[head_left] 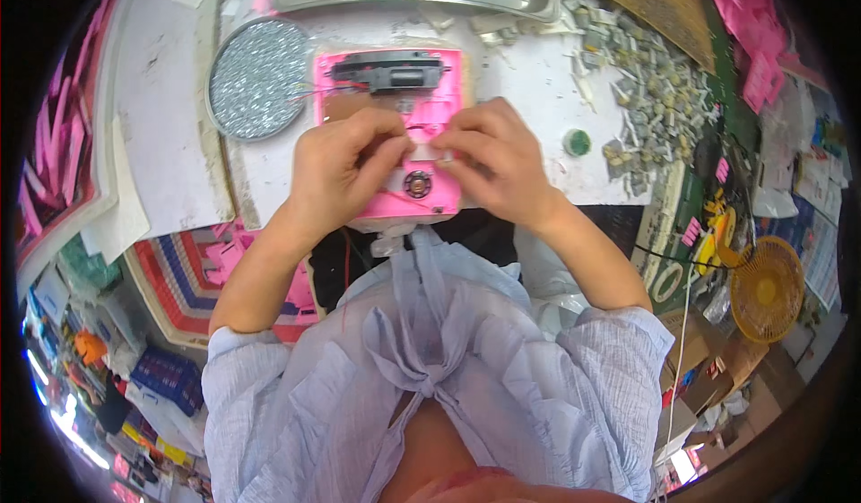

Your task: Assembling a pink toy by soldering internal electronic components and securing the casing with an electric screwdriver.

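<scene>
A pink plastic housing (392,205) lies on the worktable in front of me, with a black motor-like unit (395,73) and thin red wires at its far end. A round black and copper-coloured part (418,184) sits near its close end. Over the middle of the housing, my left hand (352,158) and my right hand (500,158) meet with fingers pinched. Between the fingertips shows a small white piece (422,152), which both hands grip from either side. Its exact kind is too small to make out.
Left of the housing stands a round tray (258,80) of small silvery metal pieces. A steel tray (421,5) is at the far edge. On the right are a heap of small grey-white parts (641,91) and a small green-topped container (577,143). An orange basket (765,290) hangs lower right.
</scene>
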{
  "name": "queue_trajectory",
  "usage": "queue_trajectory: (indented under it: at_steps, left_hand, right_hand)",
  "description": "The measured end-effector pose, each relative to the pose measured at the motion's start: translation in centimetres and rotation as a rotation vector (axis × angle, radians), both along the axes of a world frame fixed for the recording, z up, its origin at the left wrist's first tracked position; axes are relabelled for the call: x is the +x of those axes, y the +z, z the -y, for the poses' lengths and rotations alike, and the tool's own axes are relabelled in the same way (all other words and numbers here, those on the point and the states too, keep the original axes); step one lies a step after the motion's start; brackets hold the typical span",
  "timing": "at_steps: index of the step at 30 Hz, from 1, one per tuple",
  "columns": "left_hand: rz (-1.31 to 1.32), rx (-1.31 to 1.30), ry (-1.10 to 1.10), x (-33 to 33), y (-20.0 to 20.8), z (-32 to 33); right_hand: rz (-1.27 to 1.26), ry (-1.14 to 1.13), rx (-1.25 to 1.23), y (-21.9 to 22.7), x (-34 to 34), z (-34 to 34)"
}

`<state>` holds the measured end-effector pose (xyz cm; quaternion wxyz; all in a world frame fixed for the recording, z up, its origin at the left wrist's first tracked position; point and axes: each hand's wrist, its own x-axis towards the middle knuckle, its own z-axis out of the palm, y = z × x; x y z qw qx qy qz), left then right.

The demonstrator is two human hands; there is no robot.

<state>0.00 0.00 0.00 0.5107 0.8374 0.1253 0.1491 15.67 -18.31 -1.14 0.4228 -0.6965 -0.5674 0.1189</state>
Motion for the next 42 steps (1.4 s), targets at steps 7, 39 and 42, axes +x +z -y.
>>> queue_trajectory:
  at_steps: [7, 39, 42]
  left_hand:
    - [0.052, 0.319, -0.167, 0.3, 0.9, -0.4]
    - [0.297, 0.378, -0.803, 16.7, 6.4, 5.3]
    - [0.141, 0.221, -0.492, 23.7, 5.5, 5.0]
  right_hand:
    - [0.123, 0.068, -0.207, 4.1, 0.0, -0.6]
    - [-1.509, -0.299, 0.168, 3.8, 5.2, 11.0]
    - [-1.457, -0.364, 0.241, 3.5, 5.0, 11.6]
